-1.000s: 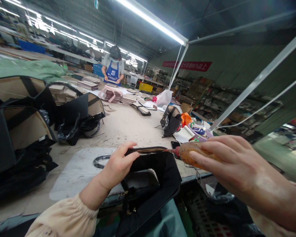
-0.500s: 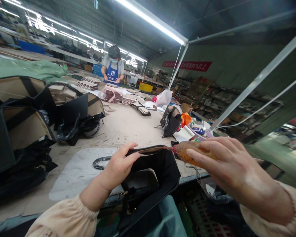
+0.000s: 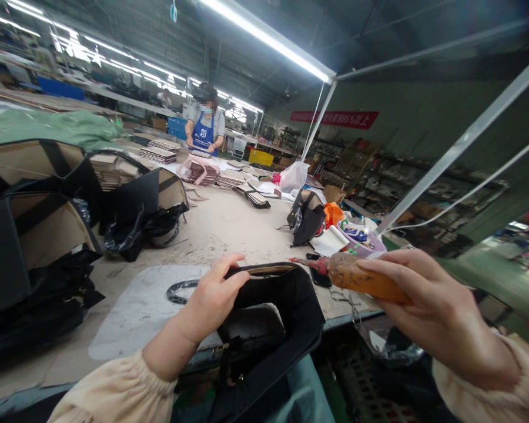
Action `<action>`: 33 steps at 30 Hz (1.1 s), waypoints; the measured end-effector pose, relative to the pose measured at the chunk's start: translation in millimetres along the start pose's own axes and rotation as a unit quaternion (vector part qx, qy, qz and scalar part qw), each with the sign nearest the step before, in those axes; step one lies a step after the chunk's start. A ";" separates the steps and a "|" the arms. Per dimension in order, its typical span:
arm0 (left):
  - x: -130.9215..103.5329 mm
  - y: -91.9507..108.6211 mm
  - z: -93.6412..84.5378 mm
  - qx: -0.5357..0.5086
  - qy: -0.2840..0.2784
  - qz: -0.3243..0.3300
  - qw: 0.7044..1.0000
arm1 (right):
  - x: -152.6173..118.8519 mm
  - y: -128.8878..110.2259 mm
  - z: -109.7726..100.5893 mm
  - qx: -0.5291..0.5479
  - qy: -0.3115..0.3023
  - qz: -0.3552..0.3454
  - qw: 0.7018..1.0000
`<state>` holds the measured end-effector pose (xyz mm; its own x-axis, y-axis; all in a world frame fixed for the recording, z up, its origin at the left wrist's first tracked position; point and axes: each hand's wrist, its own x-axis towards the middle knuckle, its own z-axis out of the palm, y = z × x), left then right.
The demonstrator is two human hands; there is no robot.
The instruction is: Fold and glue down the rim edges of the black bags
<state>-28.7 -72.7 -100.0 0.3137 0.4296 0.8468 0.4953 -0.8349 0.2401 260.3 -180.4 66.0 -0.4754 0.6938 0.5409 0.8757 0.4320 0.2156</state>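
Note:
My left hand (image 3: pixel 216 296) is closed on the far rim of a black bag (image 3: pixel 295 305), thumb inside and fingers beyond the edge. The bag stands tilted at the table's front edge with its mouth open; its lower part is hidden below. In my right hand (image 3: pixel 441 311) is an orange, stained squeeze bottle (image 3: pixel 361 276) with a red nozzle, held sideways. The nozzle tip points left, just above the bag's far rim; whether it touches cannot be told. A dark looped handle (image 3: pixel 180 291) lies beside my left hand.
Unfinished black bags (image 3: pixel 48 235) crowd the table's left side. A phone (image 3: pixel 320 276), a black piece (image 3: pixel 307 217) and a purple basket (image 3: pixel 365 241) lie to the right. Stacked panels (image 3: pixel 203 170) stand farther back, near a person in a blue apron (image 3: pixel 204 132). A metal post (image 3: pixel 458 147) rises at right.
My right hand has drawn the squeeze bottle to the right and slightly down, so its nozzle has moved back along the rim. My left hand keeps its hold on the bag.

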 end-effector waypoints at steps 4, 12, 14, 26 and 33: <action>0.3 1.1 0.0 -0.007 -0.006 -0.004 1.000 | 10.1 -7.9 0.7 0.039 0.055 0.068 0.995; 1.1 2.7 -1.5 -0.018 -0.005 -0.021 1.000 | 18.5 -15.1 2.9 0.136 0.090 0.173 0.971; 1.4 3.1 -1.7 -0.021 -0.005 -0.022 1.000 | 17.2 -14.6 4.5 0.146 0.092 0.188 0.967; 2.5 4.4 0.7 -0.015 0.002 -0.039 0.999 | 15.7 -8.4 1.7 0.118 0.086 0.148 0.978; 2.9 5.3 0.2 -0.008 0.003 -0.034 0.999 | 18.1 5.7 -3.3 0.020 -0.013 -0.007 1.000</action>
<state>-25.0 -75.9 -96.3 0.2744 0.4843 0.8308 0.5031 -0.8086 0.3052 256.9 -167.3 79.7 -0.4906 0.7012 0.5173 0.8648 0.4644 0.1908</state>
